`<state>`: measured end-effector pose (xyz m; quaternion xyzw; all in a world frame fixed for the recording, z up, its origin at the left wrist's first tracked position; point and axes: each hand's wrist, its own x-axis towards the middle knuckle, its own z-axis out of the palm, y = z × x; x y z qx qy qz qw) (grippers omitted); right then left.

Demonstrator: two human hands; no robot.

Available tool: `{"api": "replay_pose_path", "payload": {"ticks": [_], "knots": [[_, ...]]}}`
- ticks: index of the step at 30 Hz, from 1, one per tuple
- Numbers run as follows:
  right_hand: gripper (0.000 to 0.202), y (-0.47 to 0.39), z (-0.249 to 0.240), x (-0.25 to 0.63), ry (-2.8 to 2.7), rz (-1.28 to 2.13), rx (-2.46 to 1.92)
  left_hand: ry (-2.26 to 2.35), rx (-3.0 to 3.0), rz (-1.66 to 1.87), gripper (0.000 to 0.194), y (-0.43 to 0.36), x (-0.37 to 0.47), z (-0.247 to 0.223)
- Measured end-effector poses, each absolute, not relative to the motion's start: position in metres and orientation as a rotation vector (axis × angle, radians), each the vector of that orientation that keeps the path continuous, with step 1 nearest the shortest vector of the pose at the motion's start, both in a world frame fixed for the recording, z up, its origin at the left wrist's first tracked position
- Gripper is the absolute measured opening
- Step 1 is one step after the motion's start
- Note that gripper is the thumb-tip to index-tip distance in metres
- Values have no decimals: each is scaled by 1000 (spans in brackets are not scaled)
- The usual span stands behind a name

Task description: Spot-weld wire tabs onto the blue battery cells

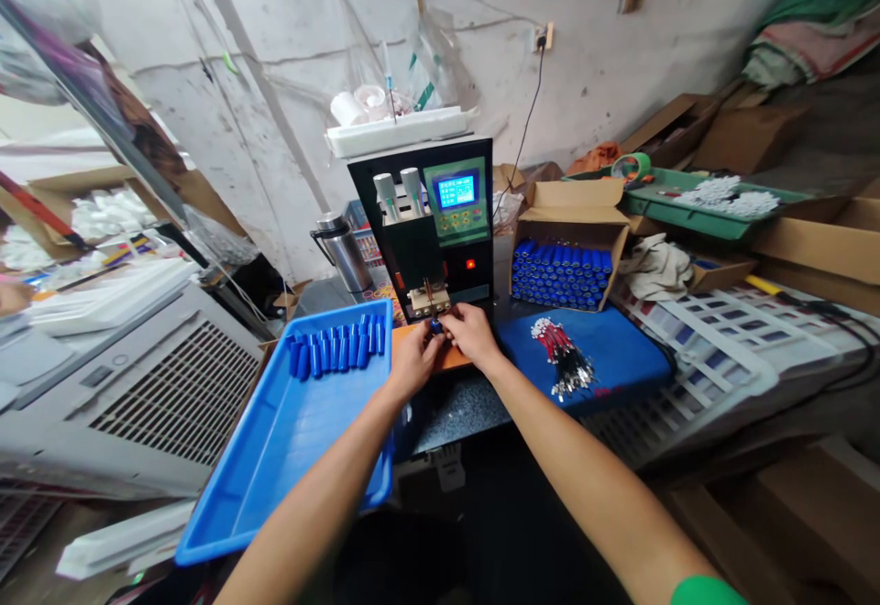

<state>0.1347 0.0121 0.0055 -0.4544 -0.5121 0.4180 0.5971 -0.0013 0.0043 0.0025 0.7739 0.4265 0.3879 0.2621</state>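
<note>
Both hands meet at the front of a black spot welding machine [391, 261] with a lit display. My left hand [414, 355] has its fingers closed on a small blue battery cell [435, 326] just beneath the thin welding electrodes [428, 291]. From the other side, my right hand [473, 333] pinches at the same cell; a wire lead between its fingertips is too small to make out. An orange surface [450, 359] lies under the hands. Left of them, several blue cells stand and lie in a blue plastic tray [302, 440].
An open cardboard box [570, 194] of stacked blue cells stands right of the machine. Before it, a bundle of red and black wire leads [564, 353] lies on a blue pad [622, 348]. A steel thermos [342, 252] stands behind the tray; a white crate [715, 348] is at right.
</note>
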Motion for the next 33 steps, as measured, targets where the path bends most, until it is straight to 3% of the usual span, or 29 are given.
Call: {"api": "replay_pose_path", "payload": {"ticks": [15,20,23,29,33], "knots": [[20,12,4,136,-1181,1034,-992,1178,2048,1051,22,0,2,7],[29,11,3,140,-1264,980,-1037,1163,2064,1043,21,1,1,5],[31,2,8,148,-1396,794,-1184,1204,2078,1018,19,2,0,5],[14,-24,25,163,-1652,73,-1353,1226,2140,1006,18,3,-2,5],[24,-29,29,166,-1797,-139,-1283,1211,2181,1020,19,2,-2,4]]}}
